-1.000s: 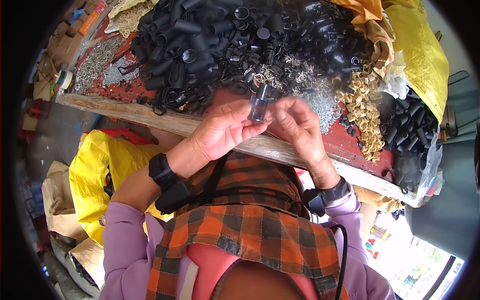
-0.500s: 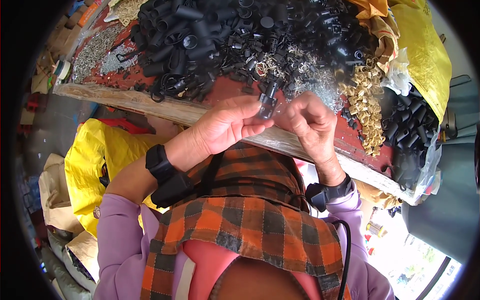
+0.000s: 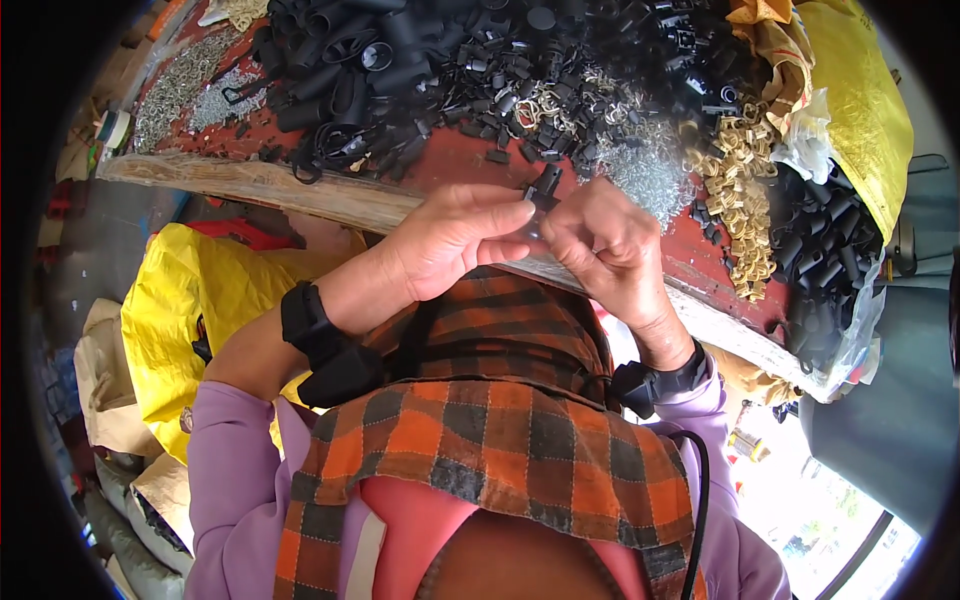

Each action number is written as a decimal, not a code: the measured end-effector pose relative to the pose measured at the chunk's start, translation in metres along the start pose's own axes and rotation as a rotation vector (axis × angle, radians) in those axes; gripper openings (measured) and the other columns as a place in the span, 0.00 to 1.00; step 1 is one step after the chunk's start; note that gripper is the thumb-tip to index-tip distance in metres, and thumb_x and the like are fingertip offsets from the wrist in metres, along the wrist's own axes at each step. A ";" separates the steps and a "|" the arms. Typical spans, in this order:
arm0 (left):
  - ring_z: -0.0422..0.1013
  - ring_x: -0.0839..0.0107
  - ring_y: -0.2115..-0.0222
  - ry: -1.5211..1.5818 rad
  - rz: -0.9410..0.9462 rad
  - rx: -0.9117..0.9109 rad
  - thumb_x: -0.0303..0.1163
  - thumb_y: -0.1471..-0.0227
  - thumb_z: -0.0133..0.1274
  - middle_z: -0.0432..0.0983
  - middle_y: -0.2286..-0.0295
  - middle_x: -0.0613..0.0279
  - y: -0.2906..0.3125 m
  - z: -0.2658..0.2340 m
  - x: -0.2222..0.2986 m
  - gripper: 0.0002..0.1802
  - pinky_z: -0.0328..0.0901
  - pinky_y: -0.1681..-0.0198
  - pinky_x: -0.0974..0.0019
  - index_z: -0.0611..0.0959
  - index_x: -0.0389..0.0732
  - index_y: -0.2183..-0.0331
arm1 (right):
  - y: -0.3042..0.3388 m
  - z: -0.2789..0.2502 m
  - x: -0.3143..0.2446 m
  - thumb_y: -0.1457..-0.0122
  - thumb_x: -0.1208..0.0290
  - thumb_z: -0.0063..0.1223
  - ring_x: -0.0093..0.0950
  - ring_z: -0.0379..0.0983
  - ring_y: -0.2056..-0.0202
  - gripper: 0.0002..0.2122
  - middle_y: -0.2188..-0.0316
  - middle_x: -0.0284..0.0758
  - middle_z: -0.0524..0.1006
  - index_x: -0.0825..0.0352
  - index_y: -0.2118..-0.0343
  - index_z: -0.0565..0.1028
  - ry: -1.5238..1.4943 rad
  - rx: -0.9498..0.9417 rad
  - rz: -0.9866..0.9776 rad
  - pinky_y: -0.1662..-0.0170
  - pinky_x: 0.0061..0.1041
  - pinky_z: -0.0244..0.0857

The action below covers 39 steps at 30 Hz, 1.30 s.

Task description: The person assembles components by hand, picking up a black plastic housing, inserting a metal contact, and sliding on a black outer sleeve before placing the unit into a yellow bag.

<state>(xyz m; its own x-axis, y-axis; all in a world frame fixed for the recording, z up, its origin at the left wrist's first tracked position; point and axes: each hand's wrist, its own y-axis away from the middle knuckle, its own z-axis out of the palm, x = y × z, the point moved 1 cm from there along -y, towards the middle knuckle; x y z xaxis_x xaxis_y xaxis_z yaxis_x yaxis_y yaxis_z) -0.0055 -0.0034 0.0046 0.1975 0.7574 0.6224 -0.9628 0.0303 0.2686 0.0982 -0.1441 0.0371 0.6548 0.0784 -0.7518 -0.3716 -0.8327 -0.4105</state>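
Plastic piece (image 3: 547,182): black at the top, with a clear lower end partly covered by fingers; it tilts up and to the right, between the two hands, over the front edge of the counter (image 3: 690,262).
Left hand (image 3: 455,240): pinching the plastic piece between thumb and fingers, palm turned partly up, wrist reaching in from the lower left.
Right hand (image 3: 605,235): fingers curled toward the thumb, knuckles up, close against the plastic piece; whether it grips anything cannot be told.
Wrists: a black band with a box on the left one (image 3: 310,325), a similar one on the right (image 3: 645,385).
Just beyond the hands: small silver pins (image 3: 645,175) and small black bits (image 3: 500,130) on the red top.
Farther back, left: black tubes (image 3: 340,95) in a heap.
Right side: tan buckles (image 3: 740,185) in a long pile, near a yellow bag (image 3: 870,110).
Writing: marks on the brown sack (image 3: 785,65) are too blurred to read.
Clothing: orange-and-black checked apron (image 3: 480,430), purple sleeves (image 3: 235,440).
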 end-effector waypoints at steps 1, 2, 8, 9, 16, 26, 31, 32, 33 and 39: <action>0.71 0.70 0.69 0.004 -0.001 0.000 0.29 0.51 0.45 0.73 0.70 0.58 0.000 0.000 0.001 0.12 0.68 0.66 0.74 0.73 0.33 0.63 | 0.001 0.002 0.001 0.54 0.77 0.54 0.15 0.62 0.81 0.05 0.80 0.28 0.68 0.68 0.80 0.69 0.000 -0.003 0.003 0.81 0.15 0.55; 0.71 0.70 0.69 -0.035 -0.025 0.002 0.29 0.51 0.45 0.73 0.70 0.58 0.001 -0.001 0.001 0.12 0.68 0.66 0.74 0.73 0.33 0.64 | 0.004 0.004 0.005 0.53 0.77 0.54 0.14 0.61 0.80 0.05 0.80 0.27 0.67 0.67 0.80 0.68 -0.127 0.009 0.180 0.80 0.14 0.54; 0.72 0.68 0.70 -0.131 -0.076 0.066 0.29 0.51 0.45 0.73 0.70 0.56 0.008 -0.008 0.007 0.12 0.68 0.67 0.75 0.73 0.32 0.65 | 0.005 -0.001 0.018 0.52 0.75 0.53 0.12 0.60 0.78 0.05 0.79 0.24 0.67 0.66 0.78 0.68 -0.522 -0.128 0.390 0.75 0.13 0.55; 0.71 0.68 0.70 -0.123 -0.060 0.081 0.29 0.51 0.45 0.73 0.70 0.56 0.009 -0.012 0.010 0.11 0.68 0.68 0.75 0.74 0.32 0.65 | 0.001 -0.009 0.020 0.52 0.76 0.52 0.13 0.60 0.77 0.05 0.79 0.25 0.67 0.66 0.78 0.68 -0.463 -0.171 0.401 0.74 0.13 0.55; 0.71 0.71 0.69 -0.022 0.026 0.299 0.31 0.51 0.46 0.73 0.69 0.57 0.015 -0.032 0.024 0.11 0.67 0.67 0.77 0.74 0.35 0.66 | -0.043 -0.029 0.046 0.56 0.80 0.50 0.28 0.68 0.75 0.03 0.78 0.35 0.69 0.69 0.75 0.72 0.175 -0.388 0.079 0.73 0.22 0.61; 0.71 0.73 0.70 0.021 0.053 0.330 0.32 0.51 0.47 0.73 0.71 0.59 0.024 -0.045 0.032 0.10 0.67 0.68 0.78 0.75 0.36 0.68 | -0.060 -0.096 0.103 0.56 0.66 0.48 0.38 0.68 0.71 0.07 0.75 0.37 0.70 0.61 0.74 0.70 1.211 0.020 0.407 0.70 0.35 0.62; 0.71 0.73 0.70 0.027 0.043 0.318 0.31 0.51 0.46 0.73 0.70 0.57 0.023 -0.052 0.030 0.10 0.67 0.68 0.78 0.75 0.36 0.67 | -0.025 -0.129 0.107 0.53 0.65 0.44 0.41 0.68 0.74 0.07 0.76 0.41 0.71 0.63 0.78 0.71 1.017 0.053 0.411 0.73 0.35 0.61; 0.71 0.73 0.70 0.022 0.043 0.315 0.31 0.50 0.45 0.73 0.69 0.56 0.022 -0.053 0.030 0.11 0.68 0.68 0.78 0.74 0.35 0.66 | -0.014 -0.132 0.109 0.54 0.67 0.45 0.41 0.68 0.75 0.07 0.76 0.41 0.71 0.63 0.77 0.71 1.016 0.005 0.441 0.73 0.34 0.61; 0.71 0.73 0.70 0.019 0.033 0.309 0.31 0.50 0.45 0.73 0.69 0.56 0.020 -0.052 0.029 0.11 0.68 0.68 0.78 0.74 0.35 0.66 | -0.004 -0.133 0.112 0.55 0.68 0.47 0.40 0.69 0.76 0.06 0.77 0.41 0.71 0.64 0.76 0.72 1.015 -0.039 0.471 0.74 0.34 0.61; 0.71 0.72 0.70 0.004 -0.005 0.329 0.31 0.51 0.47 0.73 0.71 0.59 0.010 -0.041 0.026 0.09 0.67 0.69 0.78 0.74 0.36 0.68 | 0.016 -0.122 0.110 0.58 0.74 0.51 0.37 0.69 0.78 0.07 0.79 0.38 0.70 0.63 0.73 0.72 0.872 0.177 0.274 0.75 0.32 0.62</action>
<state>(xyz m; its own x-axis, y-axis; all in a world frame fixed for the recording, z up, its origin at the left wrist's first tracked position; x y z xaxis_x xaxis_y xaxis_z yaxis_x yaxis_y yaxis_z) -0.0181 0.0431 -0.0068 0.2008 0.7606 0.6174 -0.8505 -0.1774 0.4952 0.2442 -0.2158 0.0110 0.7655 -0.6082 -0.2100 -0.6346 -0.6597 -0.4026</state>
